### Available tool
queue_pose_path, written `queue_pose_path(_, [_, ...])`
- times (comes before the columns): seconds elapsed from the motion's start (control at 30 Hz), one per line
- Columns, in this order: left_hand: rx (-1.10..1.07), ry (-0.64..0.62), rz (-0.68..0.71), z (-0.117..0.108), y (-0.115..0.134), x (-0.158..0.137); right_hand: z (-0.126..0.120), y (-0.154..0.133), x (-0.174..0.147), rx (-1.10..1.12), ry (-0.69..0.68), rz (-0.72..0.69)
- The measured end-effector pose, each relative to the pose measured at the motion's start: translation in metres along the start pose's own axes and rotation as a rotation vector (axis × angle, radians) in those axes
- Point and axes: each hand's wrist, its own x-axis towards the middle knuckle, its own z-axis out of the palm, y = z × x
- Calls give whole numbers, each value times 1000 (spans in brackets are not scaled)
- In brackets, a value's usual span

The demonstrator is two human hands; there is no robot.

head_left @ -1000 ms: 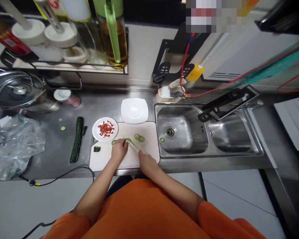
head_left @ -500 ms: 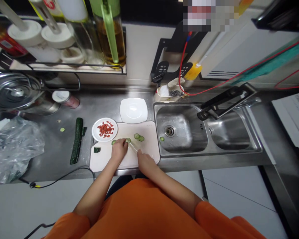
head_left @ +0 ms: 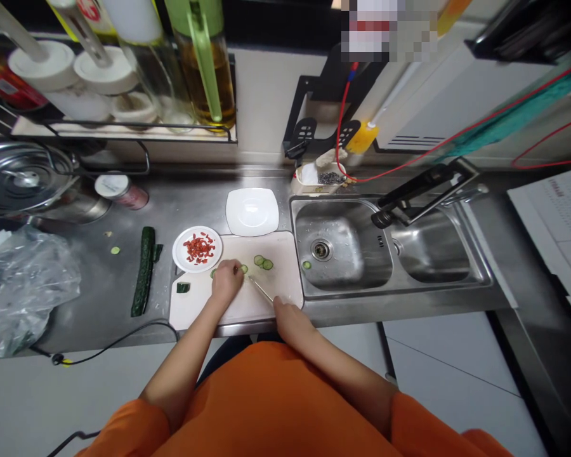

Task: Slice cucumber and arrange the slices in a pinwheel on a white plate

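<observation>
My right hand (head_left: 294, 320) is closed round the handle of a small knife (head_left: 262, 290), whose blade points up and left over the white cutting board (head_left: 240, 308). My left hand (head_left: 227, 284) rests on the board with its fingers curled down; what lies under them is hidden. A cucumber slice (head_left: 244, 269) is right at its fingertips, and a bit of green shows at its left side. Farther right, several cucumber slices (head_left: 263, 261) overlap on the board. A dark green cucumber chunk (head_left: 183, 287) sits near the board's left edge.
A plate of red bits (head_left: 198, 249) overlaps the board's upper left corner; a white square plate (head_left: 252, 211) stands behind. Left are a long cucumber (head_left: 143, 271), a can (head_left: 122, 192) and a plastic bag (head_left: 31, 289). Right is the sink (head_left: 345, 247), with a cucumber slice (head_left: 306, 265) at its edge.
My right hand has drawn the knife back, right and toward me, so its tip is now off the slice at my left fingertips. The left hand stays nearly in place.
</observation>
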Motion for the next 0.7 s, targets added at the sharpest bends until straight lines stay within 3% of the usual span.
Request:
queue_pose_path(0.17, [-14,-36,-25,-3,5,6,1,3,-3,6,9,5])
queue_pose_path(0.33, [-180,-31,-102,-16,3,-1,-3,4,-4,-2,9,-1])
queue_pose_path(0.53, [-252,118,-304,-36,-25,-23,-3,8,-1,-15,16,-4])
queue_pose_path(0.7, [-164,198,-321,-33,-47,-32,0,11,2,-28,18,-10])
